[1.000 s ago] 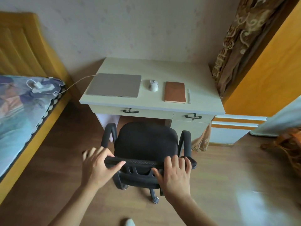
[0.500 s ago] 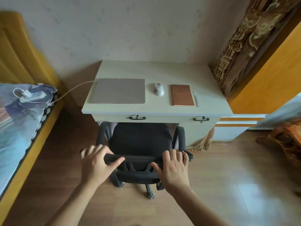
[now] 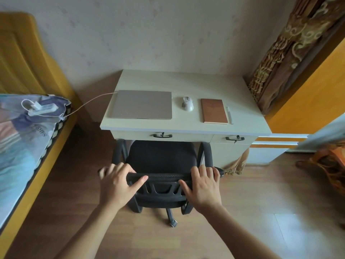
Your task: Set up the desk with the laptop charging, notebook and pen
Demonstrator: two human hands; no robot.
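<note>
A pale table [image 3: 186, 83] stands against a patterned wall [image 3: 149, 34] in a bedroom with a wood-look floor [image 3: 261, 212], a yellow-framed bed [image 3: 28, 174] to its left and a brown embroidered curtain [image 3: 289, 49] to its right. On the table, left to right, lie a closed grey laptop [image 3: 141, 104], a white mouse [image 3: 187, 103], a closed brown notebook [image 3: 214, 111] and, just beside the notebook's right edge, a pale pen [image 3: 229, 115]. A light cable [image 3: 89, 103] runs from the laptop's back left corner across the gap to a white power strip [image 3: 43, 109] resting on the bed's printed bedding [image 3: 22, 139]; lettering on the fabric is too blurred to read. Two drawers with dark handles [image 3: 162, 135] front the table. A black office chair [image 3: 162, 157] sits partly tucked under it. The left hand [image 3: 119, 184] and right hand [image 3: 203, 186] each wrap over the top edge of the chair's backrest, fingers curled across the front and thumbs behind, each grip closed on the backrest.
</note>
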